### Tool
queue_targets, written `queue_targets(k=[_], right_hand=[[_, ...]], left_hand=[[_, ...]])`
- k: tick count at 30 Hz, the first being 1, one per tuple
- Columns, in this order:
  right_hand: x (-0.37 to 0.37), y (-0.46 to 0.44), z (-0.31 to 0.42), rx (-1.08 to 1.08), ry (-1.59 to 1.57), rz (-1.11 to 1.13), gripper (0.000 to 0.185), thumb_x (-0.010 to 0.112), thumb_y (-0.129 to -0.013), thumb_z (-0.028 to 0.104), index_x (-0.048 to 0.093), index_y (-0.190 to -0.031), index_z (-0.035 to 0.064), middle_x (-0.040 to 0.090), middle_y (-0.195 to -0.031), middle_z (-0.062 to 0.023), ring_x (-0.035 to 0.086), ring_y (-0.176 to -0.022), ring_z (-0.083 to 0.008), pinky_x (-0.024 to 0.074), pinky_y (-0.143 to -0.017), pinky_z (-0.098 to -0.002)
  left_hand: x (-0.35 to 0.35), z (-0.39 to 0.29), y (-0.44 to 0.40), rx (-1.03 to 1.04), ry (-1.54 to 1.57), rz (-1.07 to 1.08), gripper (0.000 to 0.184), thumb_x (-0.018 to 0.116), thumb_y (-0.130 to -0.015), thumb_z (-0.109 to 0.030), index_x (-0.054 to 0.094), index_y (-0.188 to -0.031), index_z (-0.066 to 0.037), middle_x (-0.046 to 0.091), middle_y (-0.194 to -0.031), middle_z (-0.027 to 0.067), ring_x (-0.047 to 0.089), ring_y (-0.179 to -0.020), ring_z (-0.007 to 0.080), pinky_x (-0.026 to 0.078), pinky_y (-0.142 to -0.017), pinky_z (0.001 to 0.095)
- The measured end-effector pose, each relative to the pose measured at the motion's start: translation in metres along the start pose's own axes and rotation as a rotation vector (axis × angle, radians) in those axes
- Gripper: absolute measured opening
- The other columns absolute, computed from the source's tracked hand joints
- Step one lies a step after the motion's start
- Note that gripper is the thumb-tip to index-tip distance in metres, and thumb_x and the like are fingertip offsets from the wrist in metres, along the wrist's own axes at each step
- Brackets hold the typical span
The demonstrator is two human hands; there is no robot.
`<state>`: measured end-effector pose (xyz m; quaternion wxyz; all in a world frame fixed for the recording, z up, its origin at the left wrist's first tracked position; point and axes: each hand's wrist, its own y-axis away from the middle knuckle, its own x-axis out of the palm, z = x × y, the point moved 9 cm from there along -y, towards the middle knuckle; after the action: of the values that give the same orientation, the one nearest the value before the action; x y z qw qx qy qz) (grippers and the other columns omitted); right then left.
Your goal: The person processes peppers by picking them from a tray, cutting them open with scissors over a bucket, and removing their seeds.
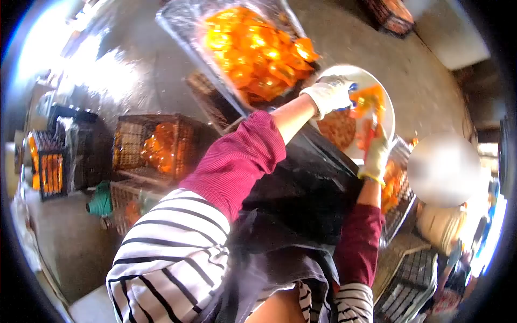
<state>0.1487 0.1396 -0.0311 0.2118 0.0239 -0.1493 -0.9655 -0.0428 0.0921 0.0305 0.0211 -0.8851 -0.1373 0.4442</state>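
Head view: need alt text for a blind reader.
A white-gloved left hand and yellow-cuffed gloved right hand meet at a blurred orange piece over a round white bucket, the right holding a slim red object. Beside it, a rectangular plastic-lined container holds glossy orange pieces.

The bucket (355, 73) is white, the piece (370, 100) orange, the oversleeves (237, 161) maroon, the sleeves (167, 250) white (black-striped).
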Motion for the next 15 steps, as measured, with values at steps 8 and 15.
queue_targets(k=[8, 15], right_hand=[[-0.048, 0.013, 0.016, -0.242, -0.449, 0.032, 0.049, 0.056, -0.088, 0.039, 0.049, -0.122, 0.0040, 0.054, -0.121, -0.0159, 0.054, -0.097, -0.0221, 0.0436, -0.085, -0.0341], [-0.081, -0.010, -0.004, -0.232, -1.125, 0.387, 0.066, 0.040, -0.095, 0.044, 0.032, -0.138, -0.0052, 0.041, -0.139, -0.0205, 0.040, -0.129, -0.0314, 0.0274, -0.111, -0.0425]], left_hand=[[-0.126, 0.181, 0.046, -0.499, -0.658, -0.215, 0.070, 0.064, -0.080, -0.044, 0.037, -0.140, -0.017, 0.033, -0.144, 0.0135, 0.028, -0.134, 0.0341, 0.021, -0.110, 0.0488], [-0.089, 0.261, 0.020, -0.380, -0.940, 0.413, 0.103, 0.084, -0.050, -0.011, 0.035, -0.140, -0.017, 0.021, -0.149, 0.0164, 0.020, -0.137, 0.0395, 0.025, -0.109, 0.0515]])
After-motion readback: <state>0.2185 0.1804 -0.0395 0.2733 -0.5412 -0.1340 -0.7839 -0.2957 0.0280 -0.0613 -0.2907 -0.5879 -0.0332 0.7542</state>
